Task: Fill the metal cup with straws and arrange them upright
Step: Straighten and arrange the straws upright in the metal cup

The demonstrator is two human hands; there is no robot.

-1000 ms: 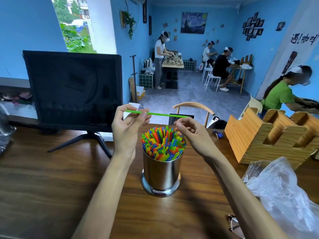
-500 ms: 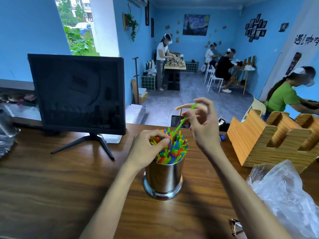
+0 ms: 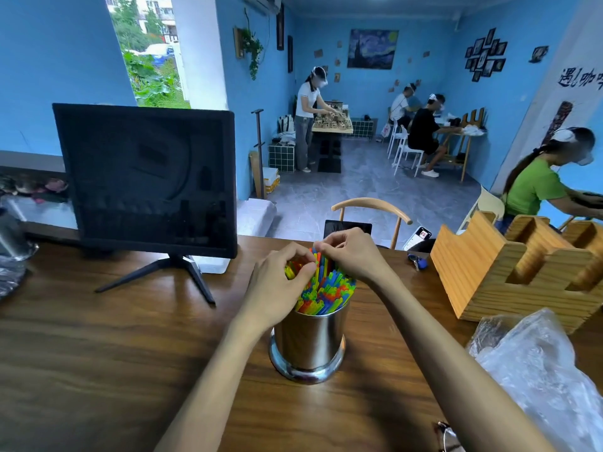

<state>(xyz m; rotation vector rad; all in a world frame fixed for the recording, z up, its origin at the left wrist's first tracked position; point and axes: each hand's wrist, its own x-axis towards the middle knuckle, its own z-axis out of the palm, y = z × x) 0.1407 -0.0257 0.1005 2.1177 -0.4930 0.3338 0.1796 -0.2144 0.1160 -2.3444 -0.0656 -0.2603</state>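
Both hands meet over the packed multicoloured plastic straws, upright in the shiny cylindrical metal cup. The left hand, at nine o'clock, and the right hand, at one, have fingers curled onto straw tips; whether either actually grips one, I cannot tell.

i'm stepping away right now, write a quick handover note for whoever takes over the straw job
Left hand: over the near-left rim of the cup, fingers pinched among the straw tops; whether it grips one cannot be told.
Right hand: over the far side of the bundle, fingers curled onto the straw tips.
Metal cup: upright on the wooden table, directly in front.
Straws: packed in the cup, mostly upright, some leaning, with uneven tops.
Done: the cup looks full.
Left: probably just straighten the leaning straws and level the tops. No loose straws are visible on the table.
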